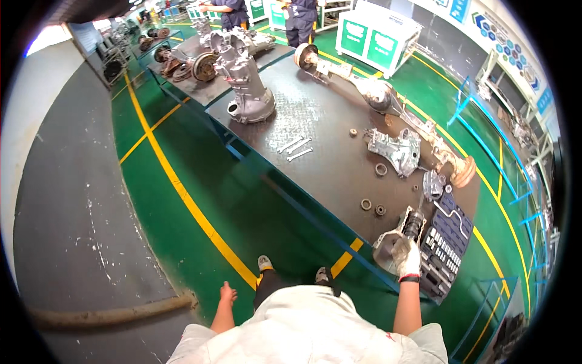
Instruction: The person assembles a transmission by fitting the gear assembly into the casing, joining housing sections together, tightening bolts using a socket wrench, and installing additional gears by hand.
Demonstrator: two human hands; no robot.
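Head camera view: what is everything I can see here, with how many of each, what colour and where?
Workbench: one, dark steel, centre.
Gearbox housing: one, silver, far left end of the bench.
Axle assembly: one, rusty grey, along the far edge.
Wrenches: three, silver, mid-bench.
Rings: several, brown, scattered on the bench.
Socket set: one, dark blue case, near right corner.
Casting: one, silver, under the gloved hand.
Left hand: bare, hanging free.
Right hand: white glove, on the casting.

Head-worn fisheye, steeply downward, standing height
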